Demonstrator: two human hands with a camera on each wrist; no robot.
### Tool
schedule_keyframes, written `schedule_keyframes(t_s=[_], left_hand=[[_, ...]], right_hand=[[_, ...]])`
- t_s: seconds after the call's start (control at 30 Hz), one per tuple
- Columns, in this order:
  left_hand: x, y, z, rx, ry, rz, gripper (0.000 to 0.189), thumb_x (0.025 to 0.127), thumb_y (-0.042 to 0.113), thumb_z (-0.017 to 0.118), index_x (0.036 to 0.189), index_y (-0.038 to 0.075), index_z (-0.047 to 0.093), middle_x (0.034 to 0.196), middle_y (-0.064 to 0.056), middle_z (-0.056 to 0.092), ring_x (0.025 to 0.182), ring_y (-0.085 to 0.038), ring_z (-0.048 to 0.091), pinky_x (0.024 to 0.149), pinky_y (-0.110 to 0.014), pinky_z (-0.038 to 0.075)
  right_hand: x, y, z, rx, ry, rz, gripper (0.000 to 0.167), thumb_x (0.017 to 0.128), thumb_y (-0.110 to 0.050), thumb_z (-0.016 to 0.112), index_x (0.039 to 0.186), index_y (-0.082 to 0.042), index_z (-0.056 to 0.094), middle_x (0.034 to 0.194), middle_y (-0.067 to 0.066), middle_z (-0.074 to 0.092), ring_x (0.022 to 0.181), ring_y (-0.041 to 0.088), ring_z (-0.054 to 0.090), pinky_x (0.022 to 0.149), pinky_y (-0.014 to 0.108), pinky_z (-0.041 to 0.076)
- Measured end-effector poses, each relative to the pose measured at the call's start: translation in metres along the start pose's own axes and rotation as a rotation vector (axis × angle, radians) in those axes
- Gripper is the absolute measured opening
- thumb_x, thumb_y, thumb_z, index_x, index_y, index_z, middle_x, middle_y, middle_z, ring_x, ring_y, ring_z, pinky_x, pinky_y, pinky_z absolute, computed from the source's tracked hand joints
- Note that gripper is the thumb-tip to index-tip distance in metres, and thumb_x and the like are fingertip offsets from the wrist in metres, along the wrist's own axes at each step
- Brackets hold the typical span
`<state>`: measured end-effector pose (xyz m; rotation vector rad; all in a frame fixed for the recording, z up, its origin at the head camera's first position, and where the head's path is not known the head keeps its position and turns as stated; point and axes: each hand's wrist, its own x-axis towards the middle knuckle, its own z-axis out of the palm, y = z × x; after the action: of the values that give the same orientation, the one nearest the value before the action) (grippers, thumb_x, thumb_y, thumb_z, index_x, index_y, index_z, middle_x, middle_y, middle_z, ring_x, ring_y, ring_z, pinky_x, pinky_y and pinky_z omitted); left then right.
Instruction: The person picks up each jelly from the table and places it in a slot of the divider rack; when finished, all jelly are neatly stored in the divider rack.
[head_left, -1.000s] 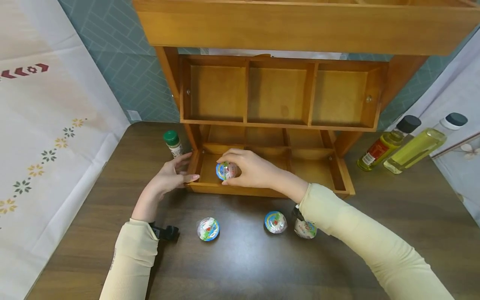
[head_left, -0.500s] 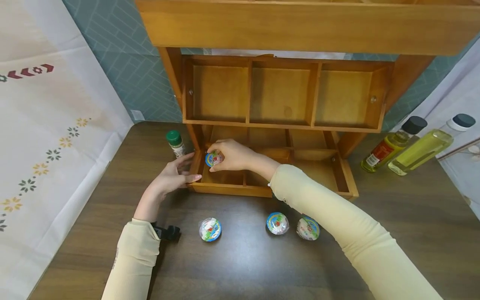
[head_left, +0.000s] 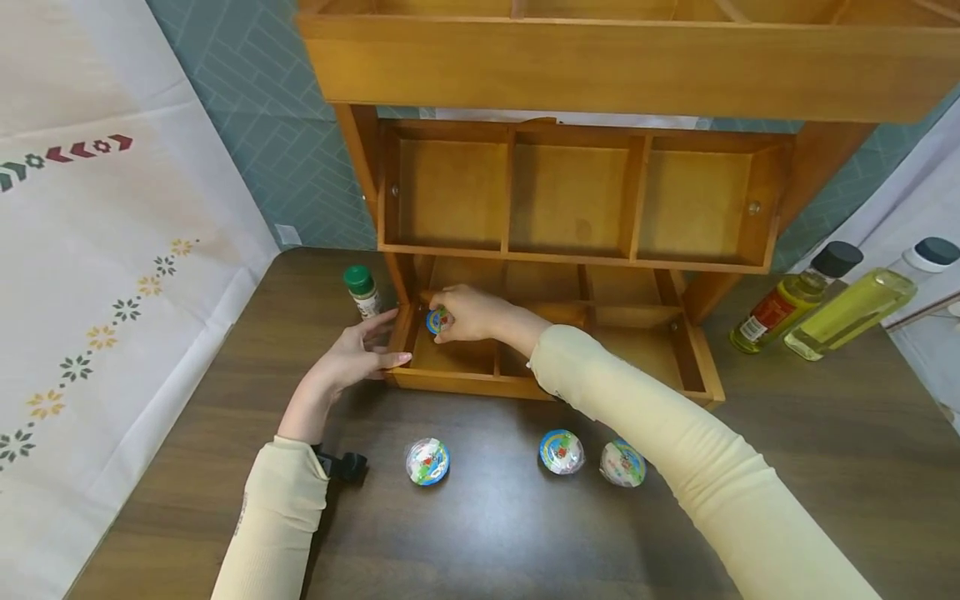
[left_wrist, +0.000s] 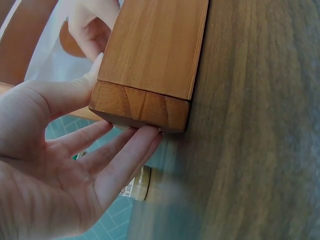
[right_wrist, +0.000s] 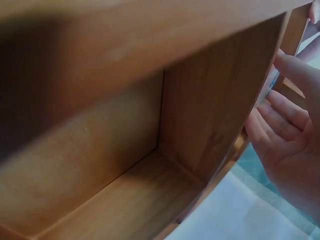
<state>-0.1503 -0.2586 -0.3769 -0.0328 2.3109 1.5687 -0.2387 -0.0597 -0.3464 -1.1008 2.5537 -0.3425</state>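
Pinching a small lidded cup, your right hand reaches into the leftmost compartment of the lower wooden tray. Cup: at your fingertips, lid tilted toward the left; contact between base and compartment floor not visible. Your left hand lies beyond the pinch, to its left and nearer you: thumb on the tray's front corner, fingers fairly straight along the outer side, pinching nothing that I can make out.

Risks, judged from here:
1. Releasing at this tilt could let the cup tip or roll within the compartment; its lid and curved side offer poor footing.
2. Little room shows between the cup and the side wall left of your grip; pressing on could jam it or slip your fingertips.
3. A green-capped jar stands just beside your left fingers; a backward sweep could knock it.
4. Below your right forearm, a loose cup sits beside the sleeve; drawing back low might drag it.
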Motion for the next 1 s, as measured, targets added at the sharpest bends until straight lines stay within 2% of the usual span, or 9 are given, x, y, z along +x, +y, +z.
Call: schedule_keyframes(t_s=[0.1,0.17,0.3,0.47,0.57,0.63,0.8,0.87,1.0], left_hand=[[0.001,0.000,0.000,0.005,0.007,0.000,0.081,0.085,0.018,0.069,0.150,0.018,0.022,0.150,-0.016,0.027,0.125,-0.040,0.042,0.080,-0.045,0.052],[0.001,0.000,-0.001,0.007,0.011,-0.005,0.081,0.085,0.018,0.070,0.150,0.018,0.022,0.151,-0.016,0.027,0.126,-0.040,0.042,0.081,-0.045,0.052],[-0.001,0.000,-0.001,0.000,0.011,-0.010,0.082,0.085,0.018,0.070,0.150,0.017,0.021,0.151,-0.017,0.027,0.126,-0.040,0.042,0.082,-0.046,0.051],[-0.001,0.000,0.000,-0.005,0.010,-0.007,0.082,0.085,0.018,0.070,0.150,0.017,0.020,0.150,-0.018,0.027,0.125,-0.041,0.043,0.082,-0.048,0.051],[0.001,0.000,0.002,0.000,0.001,-0.005,0.082,0.085,0.018,0.070,0.150,0.017,0.021,0.150,-0.018,0.027,0.124,-0.041,0.044,0.081,-0.047,0.051],[0.003,-0.001,0.004,0.004,-0.003,-0.006,0.081,0.085,0.018,0.070,0.150,0.016,0.021,0.150,-0.018,0.027,0.123,-0.041,0.045,0.081,-0.046,0.052],[0.005,0.001,0.005,0.004,-0.001,-0.007,0.080,0.085,0.018,0.070,0.150,0.017,0.022,0.150,-0.018,0.027,0.123,-0.041,0.044,0.081,-0.045,0.052],[0.005,0.001,0.005,0.002,0.001,-0.007,0.081,0.084,0.018,0.070,0.150,0.018,0.023,0.150,-0.019,0.027,0.124,-0.041,0.044,0.081,-0.045,0.052],[0.002,0.001,0.002,0.001,0.014,-0.016,0.082,0.084,0.017,0.071,0.150,0.017,0.022,0.149,-0.019,0.028,0.124,-0.041,0.044,0.081,-0.042,0.052]], right_hand=[[0.003,0.000,-0.001,-0.012,-0.004,0.009,0.056,0.084,-0.031,0.070,0.130,-0.006,0.050,0.107,0.006,0.063,0.111,0.021,0.055,0.100,0.032,0.039],[0.005,-0.002,-0.001,-0.022,-0.010,0.019,0.057,0.083,-0.031,0.071,0.130,-0.006,0.051,0.118,0.008,0.060,0.117,0.022,0.052,0.100,0.033,0.040],[0.008,-0.007,0.002,-0.045,-0.049,0.062,0.058,0.084,-0.031,0.071,0.133,-0.010,0.049,0.141,0.011,0.045,0.137,0.026,0.030,0.109,0.037,0.030],[0.005,-0.010,0.004,-0.056,-0.072,0.083,0.066,0.085,-0.032,0.069,0.141,-0.014,0.039,0.150,0.014,0.028,0.140,0.027,0.022,0.110,0.039,0.028],[-0.002,-0.009,0.004,-0.047,-0.054,0.079,0.073,0.085,-0.035,0.069,0.145,-0.015,0.033,0.150,0.015,0.028,0.140,0.027,0.021,0.108,0.042,0.030],[-0.009,-0.008,0.002,-0.031,-0.046,0.077,0.074,0.086,-0.035,0.068,0.147,-0.016,0.029,0.142,0.014,0.041,0.141,0.028,0.020,0.108,0.044,0.030],[-0.027,-0.005,0.000,-0.012,-0.036,0.047,0.071,0.088,-0.036,0.064,0.147,-0.016,0.030,0.140,0.014,0.043,0.137,0.030,0.028,0.107,0.045,0.031],[-0.034,-0.005,0.000,-0.012,-0.035,0.020,0.067,0.089,-0.037,0.062,0.146,-0.016,0.032,0.146,0.013,0.036,0.134,0.029,0.035,0.106,0.044,0.032],[-0.049,-0.009,0.003,-0.017,-0.023,-0.052,0.063,0.091,-0.037,0.060,0.145,-0.016,0.035,0.144,0.009,0.039,0.129,0.027,0.042,0.104,0.042,0.036]])
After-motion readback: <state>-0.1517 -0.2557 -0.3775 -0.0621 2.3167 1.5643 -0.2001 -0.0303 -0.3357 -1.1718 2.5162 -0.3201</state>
